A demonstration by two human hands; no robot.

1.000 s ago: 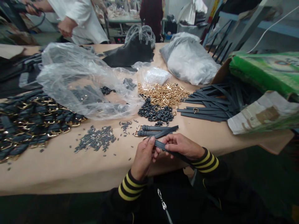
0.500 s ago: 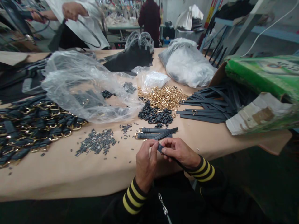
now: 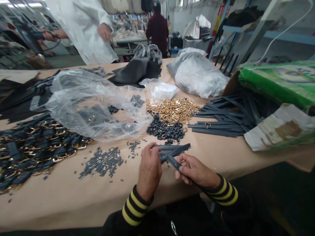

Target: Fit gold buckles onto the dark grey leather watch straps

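My right hand (image 3: 194, 170) pinches a dark strap (image 3: 173, 162) between thumb and fingers near the table's front edge. My left hand (image 3: 149, 167) is over the left end of a few finished-looking straps (image 3: 177, 149), its fingers curled; what they grip, if anything, is hidden. Behind the straps are a pile of small black loops (image 3: 164, 129) and a heap of gold buckles (image 3: 174, 109). Small dark pieces (image 3: 102, 162) lie scattered left of my left hand.
Buckled straps (image 3: 29, 144) are piled at the left, beside a clear plastic bag (image 3: 71, 111). Long dark strips (image 3: 221, 114) lie by a green box (image 3: 278, 82) on the right. A filled plastic bag (image 3: 197, 72) stands behind. A person in white (image 3: 83, 29) is across the table.
My hands have moved apart: the left went to the straps' left end, the right slightly right and down, still with the strap. The view has tilted up. The person's hand across the table moved right.
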